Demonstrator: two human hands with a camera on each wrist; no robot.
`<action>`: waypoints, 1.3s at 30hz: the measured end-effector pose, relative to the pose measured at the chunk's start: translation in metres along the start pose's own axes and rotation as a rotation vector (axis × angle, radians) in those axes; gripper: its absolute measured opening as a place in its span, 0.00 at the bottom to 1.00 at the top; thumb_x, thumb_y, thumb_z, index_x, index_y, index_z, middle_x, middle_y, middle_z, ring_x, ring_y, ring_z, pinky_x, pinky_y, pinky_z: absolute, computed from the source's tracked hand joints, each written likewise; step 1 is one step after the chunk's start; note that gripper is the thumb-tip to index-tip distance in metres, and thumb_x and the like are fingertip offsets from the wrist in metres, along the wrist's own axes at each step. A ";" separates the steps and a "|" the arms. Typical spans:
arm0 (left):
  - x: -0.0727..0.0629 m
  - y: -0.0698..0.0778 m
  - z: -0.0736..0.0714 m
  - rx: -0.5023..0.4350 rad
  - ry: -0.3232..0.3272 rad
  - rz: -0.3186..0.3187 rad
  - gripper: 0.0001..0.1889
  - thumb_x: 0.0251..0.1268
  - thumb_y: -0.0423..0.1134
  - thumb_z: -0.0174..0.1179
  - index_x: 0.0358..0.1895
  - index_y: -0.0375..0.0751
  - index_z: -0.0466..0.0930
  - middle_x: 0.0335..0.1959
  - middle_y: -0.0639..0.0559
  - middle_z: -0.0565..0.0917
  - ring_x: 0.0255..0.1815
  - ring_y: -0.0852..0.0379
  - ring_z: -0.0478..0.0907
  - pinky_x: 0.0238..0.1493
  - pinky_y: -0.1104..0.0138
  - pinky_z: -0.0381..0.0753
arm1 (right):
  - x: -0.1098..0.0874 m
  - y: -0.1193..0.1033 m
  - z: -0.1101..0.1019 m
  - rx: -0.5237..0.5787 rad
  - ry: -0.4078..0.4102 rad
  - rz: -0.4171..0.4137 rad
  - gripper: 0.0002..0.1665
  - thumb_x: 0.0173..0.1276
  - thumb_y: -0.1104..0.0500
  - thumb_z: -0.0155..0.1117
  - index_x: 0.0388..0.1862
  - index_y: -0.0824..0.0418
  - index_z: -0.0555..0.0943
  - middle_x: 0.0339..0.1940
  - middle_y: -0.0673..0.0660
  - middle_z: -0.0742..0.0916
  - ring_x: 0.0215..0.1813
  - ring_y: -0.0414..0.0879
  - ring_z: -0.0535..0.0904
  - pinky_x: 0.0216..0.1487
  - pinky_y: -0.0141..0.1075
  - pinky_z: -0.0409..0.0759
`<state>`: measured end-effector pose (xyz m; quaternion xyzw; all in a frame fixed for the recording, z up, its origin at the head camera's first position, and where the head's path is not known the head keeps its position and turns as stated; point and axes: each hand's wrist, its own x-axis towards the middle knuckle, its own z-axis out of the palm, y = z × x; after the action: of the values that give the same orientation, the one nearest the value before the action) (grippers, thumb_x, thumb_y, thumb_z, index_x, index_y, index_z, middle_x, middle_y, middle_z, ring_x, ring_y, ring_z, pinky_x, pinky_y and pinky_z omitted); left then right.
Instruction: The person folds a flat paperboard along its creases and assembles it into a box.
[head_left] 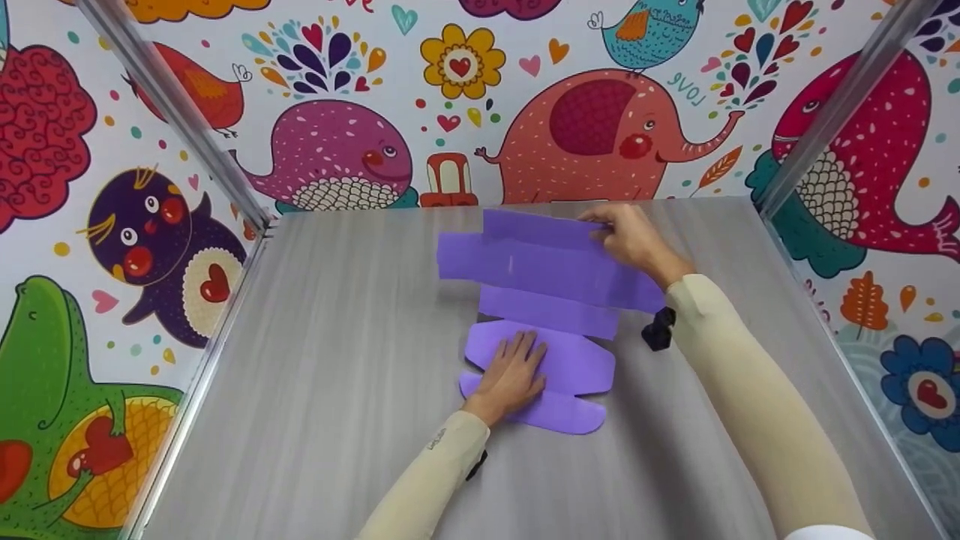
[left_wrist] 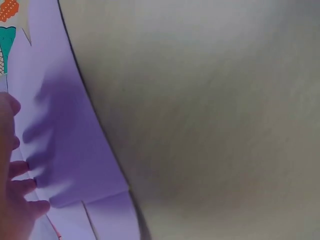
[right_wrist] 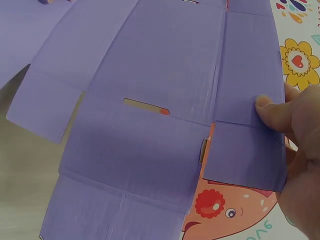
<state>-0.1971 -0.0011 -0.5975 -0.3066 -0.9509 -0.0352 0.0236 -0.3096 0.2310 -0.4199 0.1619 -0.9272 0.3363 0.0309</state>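
Observation:
A purple cardboard box blank (head_left: 551, 262), unfolded into panels and flaps with crease lines, lies across the table. Its far part is tilted up off the tabletop, while the near panels lie low. My right hand (head_left: 630, 236) pinches the far edge flap at its right end; in the right wrist view the thumb (right_wrist: 272, 112) lies on the flap's face. A slot (right_wrist: 147, 106) shows in the middle panels. Fingers spread, my left hand (head_left: 511, 377) rests on the near panel, and its fingers (left_wrist: 22, 187) also appear at the left edge of the left wrist view.
The grey wood-grain table (head_left: 337, 337) extends around the blank. Printed cartoon walls (head_left: 585, 142) stand at the back and sides, with metal posts (head_left: 832, 112) at the corners. A black wrist device (head_left: 658, 330) is beside the right wrist.

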 end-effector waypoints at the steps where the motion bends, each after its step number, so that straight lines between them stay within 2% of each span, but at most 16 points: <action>1: 0.001 0.000 0.001 -0.013 -0.003 -0.004 0.28 0.75 0.50 0.49 0.72 0.43 0.69 0.75 0.43 0.69 0.76 0.44 0.66 0.75 0.51 0.66 | 0.000 0.000 0.001 0.001 -0.002 -0.002 0.23 0.65 0.79 0.53 0.55 0.68 0.84 0.54 0.68 0.87 0.59 0.64 0.84 0.64 0.57 0.78; 8: 0.003 0.005 0.009 -0.063 -0.052 -0.042 0.29 0.75 0.51 0.49 0.73 0.41 0.67 0.76 0.42 0.68 0.77 0.43 0.64 0.75 0.49 0.66 | 0.001 -0.003 0.011 0.003 -0.047 -0.046 0.26 0.61 0.81 0.51 0.55 0.69 0.84 0.55 0.68 0.87 0.58 0.63 0.84 0.62 0.56 0.80; 13: 0.005 0.011 0.011 -0.068 -0.119 -0.106 0.31 0.76 0.55 0.48 0.76 0.44 0.64 0.77 0.44 0.65 0.78 0.45 0.63 0.77 0.48 0.64 | 0.001 -0.003 0.020 -0.011 -0.075 -0.086 0.27 0.60 0.82 0.50 0.54 0.70 0.84 0.54 0.69 0.87 0.57 0.64 0.84 0.60 0.56 0.81; 16: 0.006 0.014 0.011 -0.075 -0.137 -0.130 0.32 0.76 0.59 0.46 0.76 0.47 0.63 0.78 0.45 0.64 0.79 0.46 0.62 0.77 0.49 0.63 | -0.001 -0.003 0.023 -0.019 -0.100 -0.056 0.27 0.62 0.82 0.50 0.56 0.69 0.84 0.55 0.68 0.87 0.58 0.63 0.84 0.59 0.55 0.81; 17: 0.006 0.013 0.017 -0.072 -0.122 -0.131 0.33 0.77 0.61 0.43 0.77 0.48 0.62 0.78 0.46 0.63 0.79 0.47 0.61 0.77 0.49 0.62 | -0.002 -0.003 0.024 -0.019 -0.108 -0.045 0.27 0.63 0.81 0.51 0.56 0.69 0.84 0.55 0.68 0.87 0.58 0.63 0.84 0.59 0.55 0.81; 22: 0.006 0.012 0.017 -0.076 -0.114 -0.136 0.33 0.76 0.61 0.45 0.76 0.49 0.64 0.78 0.46 0.64 0.78 0.47 0.62 0.77 0.50 0.63 | -0.003 -0.004 0.025 -0.006 -0.116 -0.011 0.27 0.64 0.81 0.51 0.57 0.67 0.84 0.55 0.67 0.87 0.58 0.63 0.85 0.60 0.54 0.81; 25: 0.007 0.012 0.011 -0.064 -0.137 -0.132 0.32 0.75 0.59 0.49 0.75 0.47 0.65 0.77 0.45 0.66 0.77 0.46 0.64 0.75 0.49 0.65 | -0.003 -0.004 0.025 -0.007 -0.114 -0.015 0.26 0.65 0.80 0.51 0.57 0.67 0.84 0.55 0.67 0.87 0.58 0.62 0.85 0.59 0.54 0.82; 31: 0.012 0.008 0.008 -0.045 -0.100 -0.115 0.28 0.75 0.57 0.50 0.72 0.48 0.70 0.71 0.47 0.72 0.72 0.47 0.69 0.70 0.49 0.71 | -0.005 -0.004 0.027 -0.020 -0.092 -0.032 0.24 0.65 0.80 0.52 0.56 0.68 0.84 0.55 0.67 0.88 0.57 0.61 0.85 0.59 0.53 0.82; 35: 0.015 0.007 0.005 -0.024 -0.036 -0.112 0.24 0.75 0.55 0.52 0.67 0.49 0.76 0.65 0.48 0.77 0.67 0.48 0.74 0.62 0.51 0.77 | -0.005 -0.004 0.028 -0.022 -0.071 -0.059 0.24 0.64 0.80 0.52 0.54 0.68 0.85 0.54 0.67 0.88 0.57 0.61 0.85 0.59 0.54 0.82; 39: 0.016 0.007 0.007 -0.008 0.013 -0.116 0.22 0.73 0.53 0.55 0.64 0.49 0.79 0.64 0.43 0.76 0.64 0.45 0.74 0.55 0.53 0.79 | -0.005 -0.004 0.027 -0.027 -0.067 -0.076 0.24 0.64 0.80 0.52 0.53 0.68 0.86 0.53 0.66 0.88 0.56 0.60 0.86 0.59 0.53 0.83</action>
<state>-0.2064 0.0143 -0.6033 -0.2507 -0.9668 -0.0424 0.0266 -0.3025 0.2123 -0.4394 0.2076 -0.9253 0.3169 0.0149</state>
